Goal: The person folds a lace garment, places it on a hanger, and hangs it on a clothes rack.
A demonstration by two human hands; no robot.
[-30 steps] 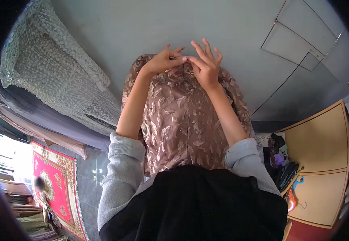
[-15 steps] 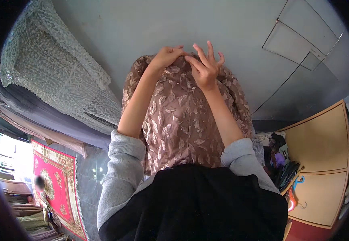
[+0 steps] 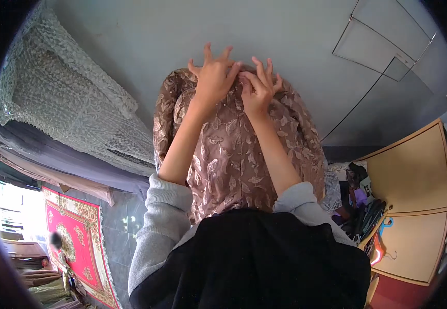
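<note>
A mauve-brown dress (image 3: 234, 154) with shiny leaf-shaped embroidery and long sleeves hangs upright in front of me, against the pale wall. Both my hands are at the top of it, around the middle of the neckline. My left hand (image 3: 213, 80) has thumb and index finger at the neckline edge, seemingly pinching it, with the other fingers spread upward. Close beside it, my right hand (image 3: 258, 90) pinches the neckline between thumb and index finger, its other fingers raised. Whatever small part lies between the fingertips is hidden.
At the left hangs a pale grey lace garment (image 3: 74, 98), with more clothes on a rack below. A red patterned rug (image 3: 76, 237) lies on the grey floor, and a person (image 3: 56, 241) is near it. A wooden cabinet (image 3: 414, 190) and hangers (image 3: 379, 250) are at right.
My left hand has turned so its back shows, with its outer fingers now spread upward. The right hand has moved slightly left and down, its fingers drawn in closer.
</note>
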